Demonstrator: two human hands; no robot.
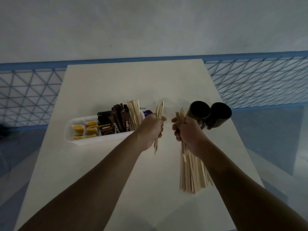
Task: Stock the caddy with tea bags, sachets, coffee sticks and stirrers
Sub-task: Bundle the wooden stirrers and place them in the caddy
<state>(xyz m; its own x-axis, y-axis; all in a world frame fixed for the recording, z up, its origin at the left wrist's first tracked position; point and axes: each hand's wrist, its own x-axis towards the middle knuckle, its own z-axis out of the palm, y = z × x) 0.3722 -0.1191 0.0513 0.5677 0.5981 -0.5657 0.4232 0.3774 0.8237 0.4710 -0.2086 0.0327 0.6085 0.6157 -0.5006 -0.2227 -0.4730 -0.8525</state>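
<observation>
Forearms, two, bare, reaching in from the near edge over a pale table (116,80).

Left hand (150,129): fist closed round a small bundle of stirrers (159,109), held upright, ends showing above and below the fist. It covers the right end of the caddy.

Right hand (188,130): closed round a large bundle of stirrers (191,172), whose lower ends fan out toward the table. The two hands are near each other but apart.

Caddy (71,130): white, oblong, on the table left of the hands. Contents from left to right:
- yellow tea bags (85,130)
- black sachets (105,124)
- brown coffee sticks (120,117)
- standing stirrers (134,112)

Purple-edged packet (147,112): just behind the caddy's right end, mostly hidden.

Dark cylindrical containers, two, touching, mouths open toward the camera: the left container (199,110) is partly blocked by the right hand; the right container (220,114) stands at the table's right edge.

Blue lattice rail (28,97): runs behind the table on both sides, beneath a grey wall.
</observation>
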